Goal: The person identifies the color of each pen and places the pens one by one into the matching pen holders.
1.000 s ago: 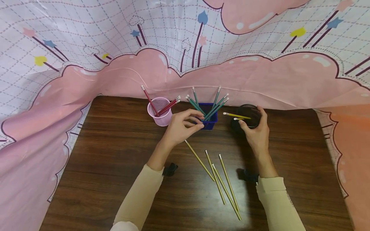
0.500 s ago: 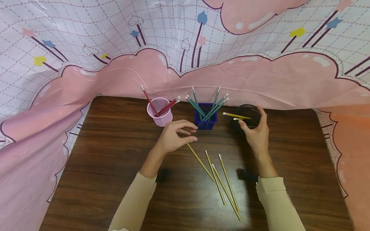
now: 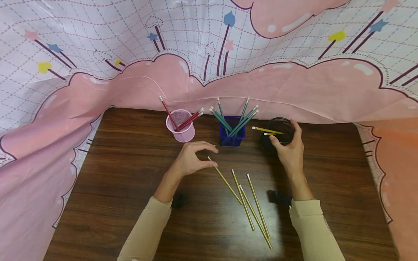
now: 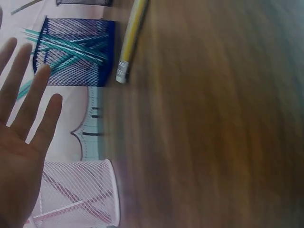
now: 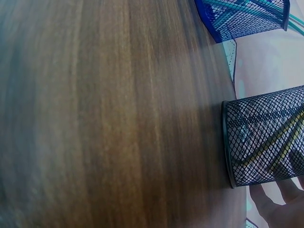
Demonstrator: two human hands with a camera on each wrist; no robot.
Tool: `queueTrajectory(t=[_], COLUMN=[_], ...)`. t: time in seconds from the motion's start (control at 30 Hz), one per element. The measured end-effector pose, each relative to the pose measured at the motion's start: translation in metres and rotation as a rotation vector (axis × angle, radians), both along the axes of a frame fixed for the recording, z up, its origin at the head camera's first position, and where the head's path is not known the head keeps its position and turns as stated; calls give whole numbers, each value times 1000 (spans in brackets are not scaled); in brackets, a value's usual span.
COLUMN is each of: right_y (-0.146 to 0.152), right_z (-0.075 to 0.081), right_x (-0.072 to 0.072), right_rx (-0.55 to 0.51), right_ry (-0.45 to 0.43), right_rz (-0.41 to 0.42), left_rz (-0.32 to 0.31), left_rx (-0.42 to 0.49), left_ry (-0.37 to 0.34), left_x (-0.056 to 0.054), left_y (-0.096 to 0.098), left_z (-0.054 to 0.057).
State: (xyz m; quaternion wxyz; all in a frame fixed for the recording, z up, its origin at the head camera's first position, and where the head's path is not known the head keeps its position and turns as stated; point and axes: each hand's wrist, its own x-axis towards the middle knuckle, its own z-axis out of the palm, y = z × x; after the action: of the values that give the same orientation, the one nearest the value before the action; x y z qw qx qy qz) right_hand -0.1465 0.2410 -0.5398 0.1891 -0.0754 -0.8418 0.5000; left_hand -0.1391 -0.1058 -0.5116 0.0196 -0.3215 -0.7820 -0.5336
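My left hand (image 3: 193, 158) hovers over the near end of a gold pencil (image 3: 228, 183), thumb and fingers spread apart with nothing between them. In the left wrist view its fingers (image 4: 29, 88) stand straight and separate. My right hand (image 3: 291, 148) grips the side of a black mesh pencil cup (image 5: 261, 142), thumb at the front and fingers behind the rim. Two yellow pencils (image 3: 267, 130) lean out of this cup to the left. Several more gold pencils (image 3: 256, 203) lie on the dark wood table (image 3: 130, 181), eraser ends pointing away from me.
A pink mesh cup (image 3: 184, 136) with several red pencils (image 3: 189, 121) stands at the back left. Between it and the black cup is a blue square mesh holder (image 3: 232, 141) with several green pencils (image 3: 246, 121). A patterned cloth (image 3: 294, 87) hangs behind the table.
My left hand has moved left and toward me, away from the blue holder to the single gold pencil, and its thumb and fingers have parted. The right hand stays on the black cup.
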Motion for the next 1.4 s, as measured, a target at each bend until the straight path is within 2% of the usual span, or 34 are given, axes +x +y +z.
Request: queueTrajectory(t=[0.1,0.23,0.47,0.7,0.93,1.23,1.4], right_y=[0,0,0,0,0,-1,-1], right_z=[0,0,0,2,2,1,2], right_x=[0,0,0,-1,2,2,1], right_rx=[1,-3,0,4,6,-10,-7], right_ry=[-4,0,-1,-7,-4,-3,1], right_rz=[-4,-1,5,21,6,7,4], left_rz=[-18,-36,-33,-31,-63,-58,-54], left_rx=[-49,-104,-288,-404,-544,-610,-609], left_ry=[-3,8,6,9,57,100,117], left_x=[0,0,0,1,0,0,-2], left_y=[-4,-8,-11,-10,-5,-4,-6], left_z=[-9,-14,-23,-27,-34,-43,-46])
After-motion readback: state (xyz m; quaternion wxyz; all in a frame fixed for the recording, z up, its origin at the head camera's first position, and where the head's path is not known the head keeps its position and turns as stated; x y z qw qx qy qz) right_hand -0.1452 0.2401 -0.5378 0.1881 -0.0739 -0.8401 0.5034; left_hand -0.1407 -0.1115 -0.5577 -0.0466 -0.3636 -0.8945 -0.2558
